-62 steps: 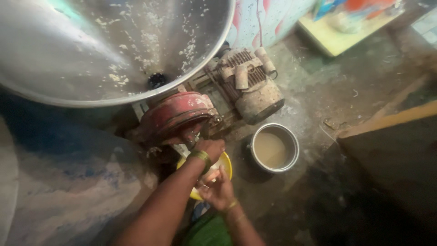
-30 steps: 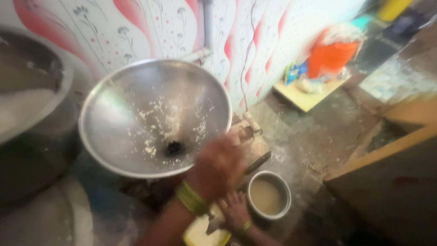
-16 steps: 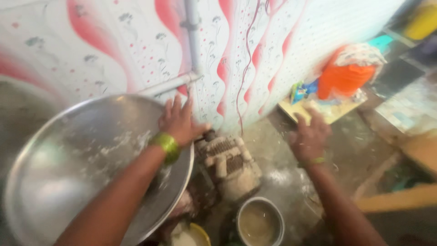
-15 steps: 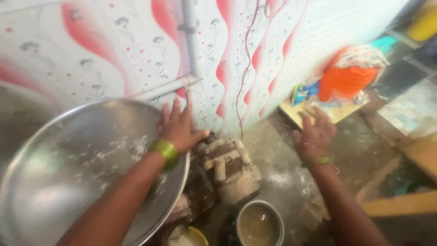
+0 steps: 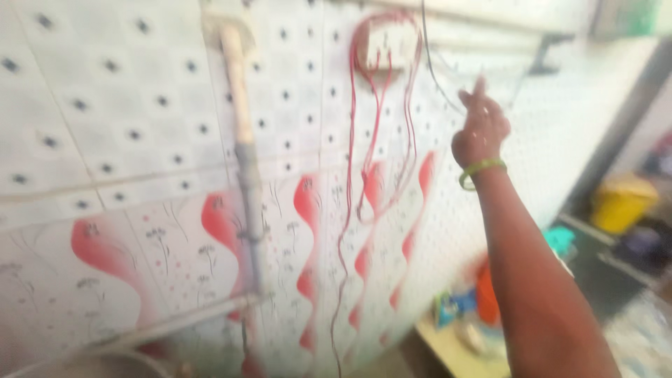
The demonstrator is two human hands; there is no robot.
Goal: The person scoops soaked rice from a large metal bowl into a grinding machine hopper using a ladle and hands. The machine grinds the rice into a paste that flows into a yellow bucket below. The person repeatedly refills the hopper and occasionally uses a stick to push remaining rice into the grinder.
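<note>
My right hand (image 5: 479, 126) is raised high against the tiled wall, one finger stretched up and the others curled, holding nothing. A green bangle sits on its wrist. It is a little to the right of a white switch box (image 5: 383, 43) from which red wires (image 5: 364, 175) hang down. The picture is blurred, so whether the finger touches the wall I cannot tell. My left hand is out of sight.
A grey pipe (image 5: 245, 154) runs up the tiled wall (image 5: 126, 140) left of the wires. The rim of a metal bowl (image 5: 105, 360) shows at the bottom left. A yellow bucket (image 5: 619, 203) and an orange container (image 5: 486, 294) stand at the lower right.
My view has swung up from the metal bowl and motor to the wall. My right hand rose toward the switch box. My left hand left the bowl's rim and went out of sight.
</note>
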